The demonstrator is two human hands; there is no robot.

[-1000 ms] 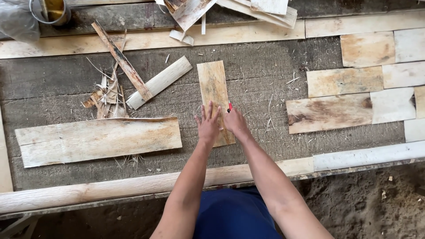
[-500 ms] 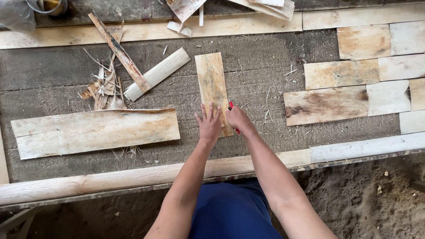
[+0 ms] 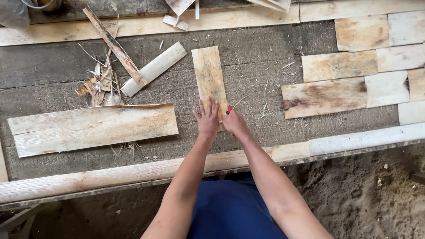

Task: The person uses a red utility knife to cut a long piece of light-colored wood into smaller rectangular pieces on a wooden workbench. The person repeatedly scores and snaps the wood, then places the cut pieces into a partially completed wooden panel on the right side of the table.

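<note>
A narrow upright strip of pale wood veneer [image 3: 209, 75] lies in the middle of a dark, rough work surface [image 3: 248, 53]. My left hand [image 3: 208, 120] presses flat on the strip's near end, fingers spread. My right hand [image 3: 234, 124] sits at the strip's lower right corner, closed around a small red tool [image 3: 229, 108] whose tip pokes out above the fingers. What kind of tool it is cannot be told.
A wide veneer sheet [image 3: 93, 128] lies at the left. Scrap strips and splinters [image 3: 113, 66] sit at the upper left. Several trimmed veneer pieces [image 3: 354, 75] are laid in rows at the right. A pale wooden rail [image 3: 133, 170] edges the front; dirt floor [image 3: 367, 194] lies below.
Both hands stay on the strip's near end. The view has drifted slightly, so everything sits a little higher in the frame.
</note>
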